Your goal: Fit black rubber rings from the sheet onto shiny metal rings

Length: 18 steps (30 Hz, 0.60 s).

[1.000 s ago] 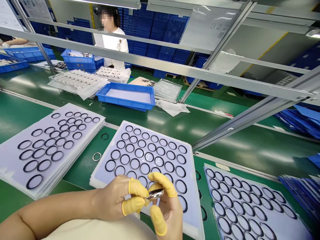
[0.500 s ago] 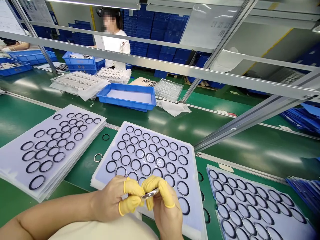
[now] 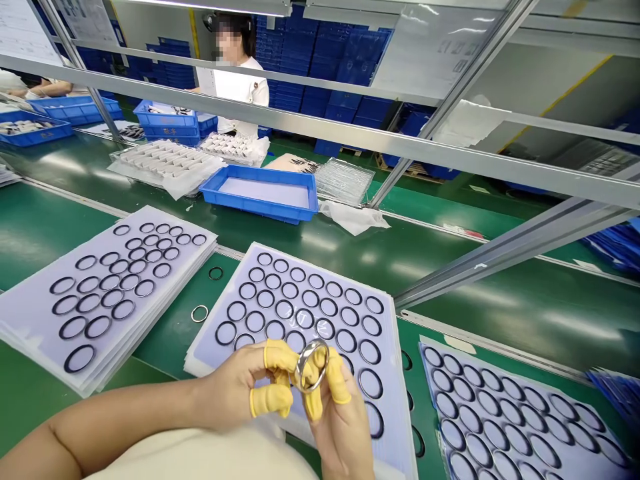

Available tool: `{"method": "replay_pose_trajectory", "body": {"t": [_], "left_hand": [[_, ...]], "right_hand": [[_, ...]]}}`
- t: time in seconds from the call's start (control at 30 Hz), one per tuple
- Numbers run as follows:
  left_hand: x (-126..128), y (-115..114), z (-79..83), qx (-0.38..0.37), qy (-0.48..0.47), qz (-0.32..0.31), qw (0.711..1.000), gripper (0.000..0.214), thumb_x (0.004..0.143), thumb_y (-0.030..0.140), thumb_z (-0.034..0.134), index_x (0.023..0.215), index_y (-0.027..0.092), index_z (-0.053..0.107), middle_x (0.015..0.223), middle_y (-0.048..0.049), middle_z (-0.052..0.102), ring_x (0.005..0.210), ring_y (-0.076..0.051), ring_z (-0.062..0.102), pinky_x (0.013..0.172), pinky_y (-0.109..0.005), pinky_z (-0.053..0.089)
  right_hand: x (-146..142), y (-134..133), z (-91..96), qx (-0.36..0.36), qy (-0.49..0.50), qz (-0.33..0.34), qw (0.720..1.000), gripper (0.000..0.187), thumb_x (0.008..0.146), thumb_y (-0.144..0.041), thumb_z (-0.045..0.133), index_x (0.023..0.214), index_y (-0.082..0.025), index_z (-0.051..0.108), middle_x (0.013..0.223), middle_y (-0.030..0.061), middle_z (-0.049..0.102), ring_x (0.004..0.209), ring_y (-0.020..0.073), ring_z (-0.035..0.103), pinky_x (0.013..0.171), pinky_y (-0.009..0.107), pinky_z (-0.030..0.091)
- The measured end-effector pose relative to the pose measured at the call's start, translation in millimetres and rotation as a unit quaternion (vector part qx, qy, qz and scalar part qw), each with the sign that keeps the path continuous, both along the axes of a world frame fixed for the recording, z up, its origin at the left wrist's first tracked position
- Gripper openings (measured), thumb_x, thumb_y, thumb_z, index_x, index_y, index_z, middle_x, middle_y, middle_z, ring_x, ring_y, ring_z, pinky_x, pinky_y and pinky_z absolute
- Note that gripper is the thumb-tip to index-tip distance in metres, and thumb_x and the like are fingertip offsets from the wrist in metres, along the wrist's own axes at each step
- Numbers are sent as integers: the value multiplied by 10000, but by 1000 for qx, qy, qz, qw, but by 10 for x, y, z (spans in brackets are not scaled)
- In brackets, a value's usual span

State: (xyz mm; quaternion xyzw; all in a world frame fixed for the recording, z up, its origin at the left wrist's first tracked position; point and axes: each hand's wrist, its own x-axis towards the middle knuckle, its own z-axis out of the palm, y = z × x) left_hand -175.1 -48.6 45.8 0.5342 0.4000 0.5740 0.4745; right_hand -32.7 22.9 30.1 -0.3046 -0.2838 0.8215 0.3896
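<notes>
Ring (image 3: 303, 362) held tilted, face toward the viewer, over the near part of the middle sheet stack (image 3: 393, 373). Right hand (image 3: 345, 417): fingers clamped on the rim. Left hand (image 3: 245, 380): index at its left edge; grip cannot be told. Step, judged: two-handed ring handling; any next move needs steady rim support. Left forearm enters from lower left, above the worktop (image 3: 163, 353).

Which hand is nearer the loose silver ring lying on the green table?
Left. The left hand is nearer the body than the silver ring and slightly right of it; the right hand is farther right.
</notes>
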Motion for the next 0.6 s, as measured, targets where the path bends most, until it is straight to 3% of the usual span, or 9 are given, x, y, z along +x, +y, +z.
{"method": "replay_pose_trajectory", "body": {"t": [0.07,0.2,0.43,0.6], "left_hand": [[4,0,4,0,9,8,1000,168,879,291,593,991,169,621,850,-45,566,682,-106,562,642,-242,484],[11,-1,21,-5,-18,20,1000,152,868,285,614,951,158,624,783,-26,579,647,-97,558,639,-234,469],[13,-29,86,-23,-27,8,999,154,868,291,600,894,139,611,761,-49,620,660,-118,572,639,-249,463],[8,-24,146,-54,-28,-2,998,111,815,223,612,745,141,583,717,-28,594,653,-115,549,627,-237,458]], "right_hand": [[-53,-43,-20,-38,16,37,998,243,702,-433,771,727,-209,679,612,-27,602,494,88,516,440,182,454],[-81,-93,-39,-43,36,102,993,241,748,-443,726,749,-206,684,550,-30,585,401,80,465,337,165,346],[-91,-115,-43,-42,44,78,995,196,726,-391,763,744,-207,697,634,-18,626,535,101,541,453,194,447],[-69,-129,-64,-6,17,77,997,223,721,-428,756,728,-218,682,634,-9,622,548,121,540,490,230,482]]}}
